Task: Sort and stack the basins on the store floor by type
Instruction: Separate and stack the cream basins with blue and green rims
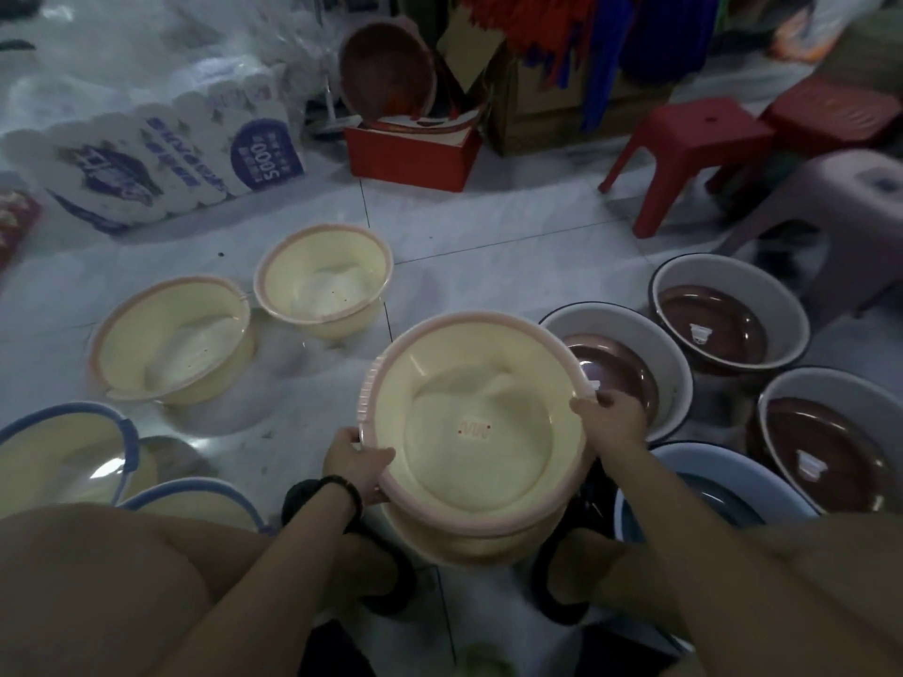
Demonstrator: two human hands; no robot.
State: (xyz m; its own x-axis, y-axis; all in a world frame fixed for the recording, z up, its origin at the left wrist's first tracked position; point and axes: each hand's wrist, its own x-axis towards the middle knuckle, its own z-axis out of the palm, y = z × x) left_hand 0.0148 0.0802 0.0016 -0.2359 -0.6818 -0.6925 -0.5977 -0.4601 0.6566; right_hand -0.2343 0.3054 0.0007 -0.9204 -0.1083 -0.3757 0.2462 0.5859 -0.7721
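A cream basin with a pink rim (pixel 481 427) is held tilted above the floor in front of me. My left hand (pixel 354 464) grips its near-left rim and my right hand (pixel 611 417) grips its right rim. Another cream basin (pixel 469 542) shows just beneath it. Two more pink-rimmed cream basins (pixel 173 339) (pixel 325 280) sit apart on the floor at the left. Cream basins with blue rims (pixel 63 444) (pixel 195 503) lie at the lower left. White enamel basins with brown insides (pixel 620 354) (pixel 728 315) (pixel 830 437) crowd the right, and a blue basin (pixel 708 471) lies under my right forearm.
Red stools (pixel 684 149) and a grey stool (pixel 830 227) stand at the back right. A red box (pixel 410 153), a brown basin (pixel 386 70) leaning on cartons, and white packaged goods (pixel 161 163) line the back. My knees and dark shoes (pixel 391 574) fill the foreground.
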